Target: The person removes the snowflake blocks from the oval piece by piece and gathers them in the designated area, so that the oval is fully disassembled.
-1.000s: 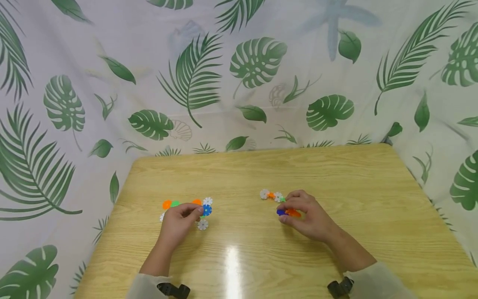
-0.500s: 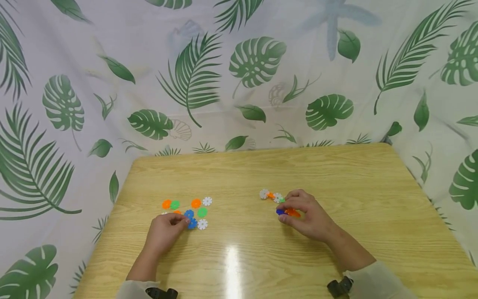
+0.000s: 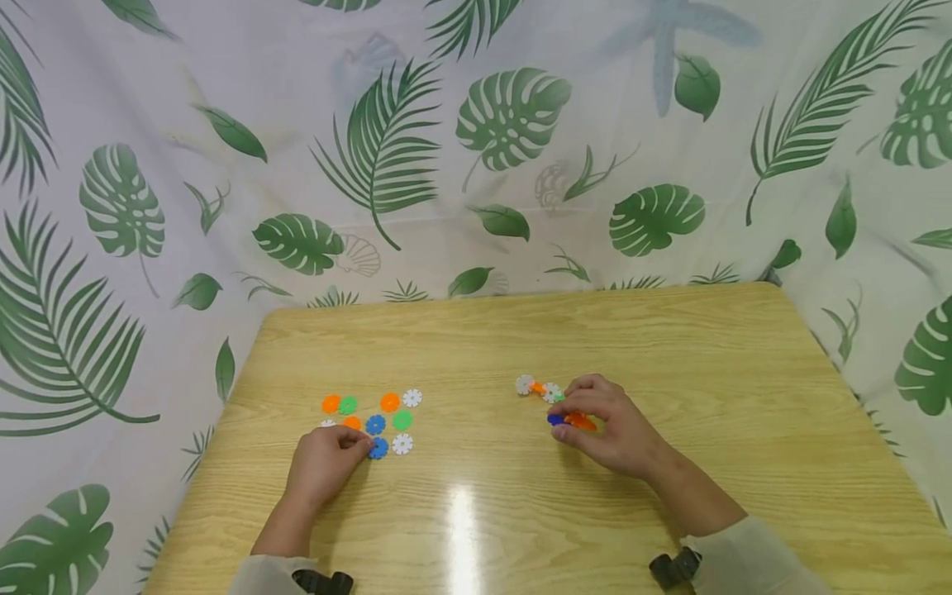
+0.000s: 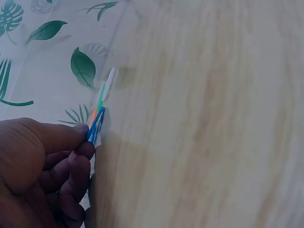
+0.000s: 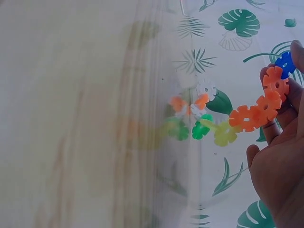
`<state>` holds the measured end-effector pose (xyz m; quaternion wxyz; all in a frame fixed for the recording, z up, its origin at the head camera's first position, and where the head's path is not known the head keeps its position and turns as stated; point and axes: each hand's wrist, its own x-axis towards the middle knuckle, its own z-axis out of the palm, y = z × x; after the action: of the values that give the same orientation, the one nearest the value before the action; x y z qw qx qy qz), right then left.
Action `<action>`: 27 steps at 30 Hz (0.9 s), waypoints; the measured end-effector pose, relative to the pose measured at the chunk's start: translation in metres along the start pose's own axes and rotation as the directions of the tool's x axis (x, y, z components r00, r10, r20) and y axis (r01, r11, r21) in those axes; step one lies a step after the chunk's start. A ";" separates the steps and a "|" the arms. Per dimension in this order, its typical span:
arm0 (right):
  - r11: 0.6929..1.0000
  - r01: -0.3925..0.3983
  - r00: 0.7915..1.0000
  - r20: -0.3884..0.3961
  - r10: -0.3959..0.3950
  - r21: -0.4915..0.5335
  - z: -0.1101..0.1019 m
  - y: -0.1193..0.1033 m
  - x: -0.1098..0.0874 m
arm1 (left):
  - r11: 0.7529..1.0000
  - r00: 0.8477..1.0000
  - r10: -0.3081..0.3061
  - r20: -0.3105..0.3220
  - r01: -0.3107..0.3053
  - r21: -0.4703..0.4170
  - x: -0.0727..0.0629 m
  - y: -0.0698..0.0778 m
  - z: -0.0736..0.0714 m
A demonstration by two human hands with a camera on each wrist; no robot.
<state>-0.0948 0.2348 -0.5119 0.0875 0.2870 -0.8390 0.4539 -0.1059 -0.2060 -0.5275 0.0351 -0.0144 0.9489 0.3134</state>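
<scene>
In the head view, my left hand (image 3: 325, 464) is low over the table's left part. Its thumb and forefinger pinch the edge of a blue snowflake disc (image 3: 378, 448), seen edge-on as a blue disc (image 4: 97, 124) in the left wrist view. Loose orange, green, white and blue notched discs lie around it, including another blue disc (image 3: 375, 424) just beyond. My right hand (image 3: 613, 426) holds a linked chain by its blue end disc (image 5: 286, 64). Orange discs (image 5: 268, 105), then a yellow disc (image 5: 225, 135), green, white and orange ones follow along the chain.
The wood-grain table (image 3: 476, 347) has a bright light reflection near its front. A leaf-print cloth (image 3: 513, 124) hangs behind and at both sides. A white disc (image 3: 328, 424) is partly hidden by the left hand.
My left hand has carried the blue disc left and toward me, from over the green disc down beside the other blue one. My right hand has stayed nearly still with the chain.
</scene>
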 end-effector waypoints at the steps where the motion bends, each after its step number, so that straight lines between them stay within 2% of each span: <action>1: 1.000 0.005 1.000 -0.003 -0.005 0.001 0.000 0.000 0.000 | 1.000 1.000 0.000 -0.007 0.000 0.001 0.000 0.000 0.000; 9: 0.999 0.034 0.999 -0.011 -0.034 -0.003 0.002 0.000 0.001 | 0.999 0.999 -0.023 -0.039 0.022 -0.024 0.002 0.001 0.001; 15: 0.999 0.051 0.999 -0.006 -0.051 0.007 0.001 -0.001 0.002 | 0.989 0.997 0.050 -0.065 -0.059 -0.139 0.001 0.017 -0.001; 18: 0.998 0.058 0.998 0.001 -0.058 0.020 0.002 -0.002 0.002 | 0.970 0.993 0.096 -0.065 -0.108 -0.220 0.000 0.029 -0.003; 21: 0.998 0.062 0.998 -0.003 -0.062 0.029 0.003 -0.003 0.002 | 0.939 0.984 0.171 -0.055 -0.180 -0.292 -0.001 0.041 -0.001; 24: 0.997 0.056 0.998 0.001 -0.056 0.045 0.003 -0.005 0.003 | 0.903 0.967 0.250 -0.047 -0.250 -0.350 -0.003 0.054 0.004; 27: 0.997 0.053 0.999 0.011 -0.053 0.052 0.004 -0.006 0.003 | 0.866 0.945 0.325 -0.046 -0.317 -0.387 -0.005 0.065 0.010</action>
<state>-0.0938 0.2276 -0.5084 0.0868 0.3142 -0.8196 0.4711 -0.1039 -0.1472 -0.4967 -0.0112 0.1400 0.8563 0.4969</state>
